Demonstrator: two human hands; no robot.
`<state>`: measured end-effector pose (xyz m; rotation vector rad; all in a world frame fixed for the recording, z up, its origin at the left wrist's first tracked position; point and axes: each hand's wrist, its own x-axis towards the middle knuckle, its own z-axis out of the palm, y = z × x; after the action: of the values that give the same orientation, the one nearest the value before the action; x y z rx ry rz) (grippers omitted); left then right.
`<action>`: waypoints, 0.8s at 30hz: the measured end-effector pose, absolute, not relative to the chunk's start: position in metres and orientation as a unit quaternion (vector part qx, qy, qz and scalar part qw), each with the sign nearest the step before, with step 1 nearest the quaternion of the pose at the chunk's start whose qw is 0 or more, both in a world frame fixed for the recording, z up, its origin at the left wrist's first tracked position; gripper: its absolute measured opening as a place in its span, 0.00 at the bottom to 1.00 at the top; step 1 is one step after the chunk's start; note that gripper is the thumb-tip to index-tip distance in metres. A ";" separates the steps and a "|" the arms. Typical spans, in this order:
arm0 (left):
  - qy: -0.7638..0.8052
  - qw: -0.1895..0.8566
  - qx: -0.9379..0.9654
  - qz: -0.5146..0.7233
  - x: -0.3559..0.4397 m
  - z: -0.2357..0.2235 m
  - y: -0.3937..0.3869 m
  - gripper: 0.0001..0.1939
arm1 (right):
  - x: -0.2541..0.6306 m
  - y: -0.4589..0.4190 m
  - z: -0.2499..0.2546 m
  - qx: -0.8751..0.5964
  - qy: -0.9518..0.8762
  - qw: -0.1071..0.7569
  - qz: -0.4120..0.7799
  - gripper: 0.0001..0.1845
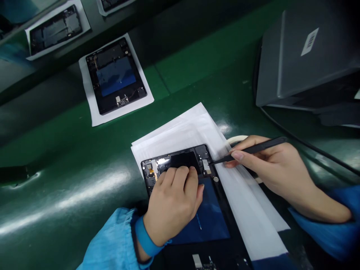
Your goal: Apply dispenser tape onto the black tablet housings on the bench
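Note:
An opened tablet (218, 210) lies on white sheets, with a blue battery area and bare circuit parts showing. My left hand (176, 200), in a blue sleeve and wristband, rests on its upper part. The fingers are curled and pressed together on the black panel (181, 160); whatever lies beneath them is hidden. My right hand (270, 168) is closed around a pair of black tweezers (261, 146). Their tips reach a small whitish piece (206, 165) by the tablet's upper right edge; whether they grip it I cannot tell.
Another opened tablet (115, 77) sits on white paper at the back left. Beyond it, a raised ledge carries another tablet (56, 30). A large grey case (309, 63) stands at the right, with a black cable (303, 144). A cream ring (237, 139) lies behind my right hand.

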<state>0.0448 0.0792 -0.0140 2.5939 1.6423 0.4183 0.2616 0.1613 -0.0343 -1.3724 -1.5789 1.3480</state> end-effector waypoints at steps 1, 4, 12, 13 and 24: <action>0.531 0.022 0.836 0.134 0.045 -0.014 0.079 0.14 | 0.262 0.161 -0.035 -0.526 -0.597 0.319 0.516 0.16; 0.534 0.022 0.834 0.134 0.045 -0.013 0.079 0.14 | 0.262 0.161 -0.036 -0.530 -0.593 0.317 0.517 0.16; 0.531 0.021 0.836 0.136 0.045 -0.013 0.079 0.14 | 0.262 0.161 -0.035 -0.531 -0.596 0.317 0.512 0.16; 0.530 0.021 0.837 0.138 0.045 -0.013 0.079 0.14 | 0.262 0.161 -0.035 -0.529 -0.594 0.319 0.515 0.15; 0.496 0.002 0.860 0.123 0.047 -0.010 0.084 0.16 | 0.258 0.163 -0.033 -0.518 -0.588 0.336 0.522 0.15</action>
<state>0.0468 0.0844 -0.0098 2.6976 1.5568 0.3872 0.2581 0.1628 -0.0326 -1.3517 -1.5341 1.3618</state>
